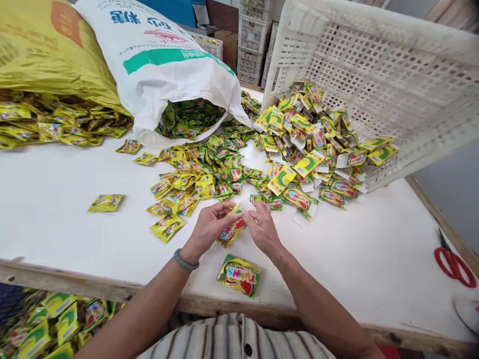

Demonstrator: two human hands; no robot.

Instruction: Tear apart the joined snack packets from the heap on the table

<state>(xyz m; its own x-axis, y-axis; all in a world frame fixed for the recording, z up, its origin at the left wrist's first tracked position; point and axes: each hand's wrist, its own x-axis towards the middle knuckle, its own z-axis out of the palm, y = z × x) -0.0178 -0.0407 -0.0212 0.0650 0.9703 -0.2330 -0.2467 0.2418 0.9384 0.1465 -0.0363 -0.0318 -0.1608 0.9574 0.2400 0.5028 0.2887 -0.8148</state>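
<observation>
Between my two hands is a small yellow-green candy box (229, 233) printed with fruit, its white end flap up at the top. My left hand (213, 224) grips the box's left side, thumb across the front. At the upper right corner, the fingers of my right hand (262, 224) pinch the box by its white flap. A second candy box (239, 275), printed TWINS, lies flat on the table just below my hands. Beyond my fingers spread yellow sachets (167, 228) and green sachets (224, 169) in a loose pile.
A white sack (168, 70) spills green sachets; a yellow sack (56, 55) with yellow sachets is left of it. Unfilled-looking boxes tumble from a tipped white crate (374, 75). Red-handled scissors (454, 264) lie far right. Boxes (63, 324) fill a container below the table's left edge.
</observation>
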